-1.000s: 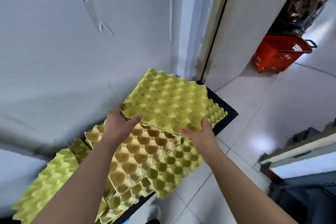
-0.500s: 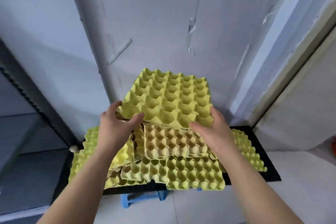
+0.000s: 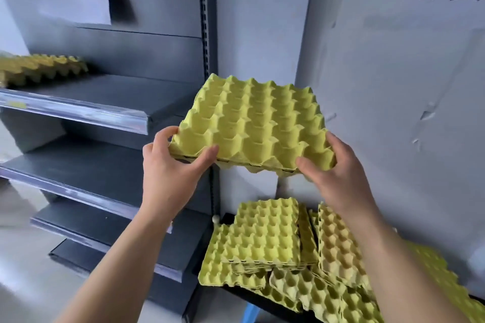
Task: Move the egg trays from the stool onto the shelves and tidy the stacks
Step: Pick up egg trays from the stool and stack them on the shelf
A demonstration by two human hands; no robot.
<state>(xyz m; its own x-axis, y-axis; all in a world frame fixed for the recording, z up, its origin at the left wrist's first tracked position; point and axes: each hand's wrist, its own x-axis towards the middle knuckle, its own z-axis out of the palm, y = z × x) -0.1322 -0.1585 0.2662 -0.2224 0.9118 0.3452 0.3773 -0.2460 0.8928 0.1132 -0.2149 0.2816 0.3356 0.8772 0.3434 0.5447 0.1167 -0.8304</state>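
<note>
— Fingers of the left hand curl over the near left corner of the held egg tray, with the thumb on its front edge. The right hand pinches the near right corner the same way. Both hands have a firm hold.

— One tray or several?

— A dark seam runs along the front edge, so perhaps a few are nested; I cannot tell the count. It is carried in the air, roughly level, cups up, well above the pile lying on the stool at 6 o'clock.

— And the shelves?

— They lie at 9 o'clock of the tray. The upper shelf shows bare board just past the tray's left corner, and a stack sits at its far left end, toward 10 o'clock. The middle shelf is at 8 o'clock, beyond the left wrist.

— So which hand leads?

— The left, I judge. It is nearer the shelving, and the tray must travel sideways toward 9 o'clock. The tray is near square, so its axis matters little. The upright post just behind the left corner is the thing to clear.
</note>
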